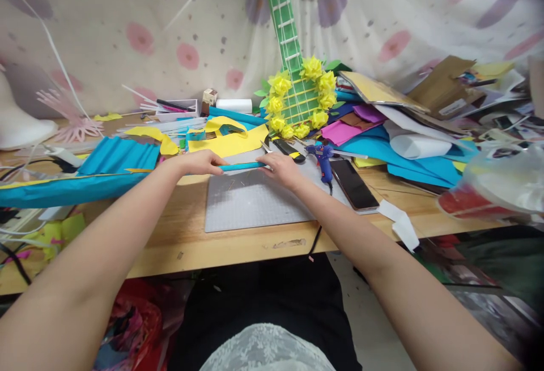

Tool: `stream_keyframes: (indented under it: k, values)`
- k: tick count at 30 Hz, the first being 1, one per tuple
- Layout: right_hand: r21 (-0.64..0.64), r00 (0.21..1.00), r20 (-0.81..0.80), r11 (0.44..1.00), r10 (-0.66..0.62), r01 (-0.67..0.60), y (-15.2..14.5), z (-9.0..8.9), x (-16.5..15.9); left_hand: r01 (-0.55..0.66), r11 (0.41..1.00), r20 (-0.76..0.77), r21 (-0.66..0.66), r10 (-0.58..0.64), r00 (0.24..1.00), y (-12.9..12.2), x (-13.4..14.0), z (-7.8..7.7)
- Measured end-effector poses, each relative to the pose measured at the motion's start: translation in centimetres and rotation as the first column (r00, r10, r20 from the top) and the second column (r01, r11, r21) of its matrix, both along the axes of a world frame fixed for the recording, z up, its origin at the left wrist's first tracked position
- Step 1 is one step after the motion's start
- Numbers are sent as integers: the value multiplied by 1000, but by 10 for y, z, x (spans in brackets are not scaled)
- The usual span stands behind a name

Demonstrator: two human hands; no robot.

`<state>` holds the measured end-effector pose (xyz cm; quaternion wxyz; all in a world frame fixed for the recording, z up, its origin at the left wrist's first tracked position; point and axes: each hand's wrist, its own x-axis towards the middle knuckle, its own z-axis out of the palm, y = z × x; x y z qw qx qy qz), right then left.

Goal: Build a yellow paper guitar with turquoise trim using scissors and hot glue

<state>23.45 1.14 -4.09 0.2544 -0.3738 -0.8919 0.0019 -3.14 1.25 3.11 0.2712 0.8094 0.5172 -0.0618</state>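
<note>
A narrow blue strip (244, 166), which looks like folded or rolled paper, is stretched level between my two hands over a grey cutting mat (255, 201). My left hand (203, 162) pinches its left end. The right end is gripped by the fingers of my right hand (280, 169). Just behind the strip lies yellow paper (229, 140), with scissors (266, 146) at its right end. A blue glue gun (323, 161) and a black phone (353, 184) rest to the right of my right hand.
A green paper guitar (291, 48) with yellow flowers leans against the curtain. Coloured sheets (408, 158) pile up on the right, beside a plastic bag (501, 184). Pleated blue paper (119, 156) and a long blue piece (63, 190) lie left. The table's front edge (178, 263) is near me.
</note>
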Motion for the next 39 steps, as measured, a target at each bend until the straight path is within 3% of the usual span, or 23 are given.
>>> stream_keyframes:
  k: [13,22,39]
  values:
    - [-36,989,141,998,-40,46,-7,1,-23,78,997,11,-15,-78,997,-2,8,0]
    - [-104,991,121,994,53,-41,-11,8,-34,75,997,5,-16,-75,997,0,10,-2]
    - [-83,989,96,991,110,-103,-15,10,-56,42,998,-27,38,-41,999,1,9,-3]
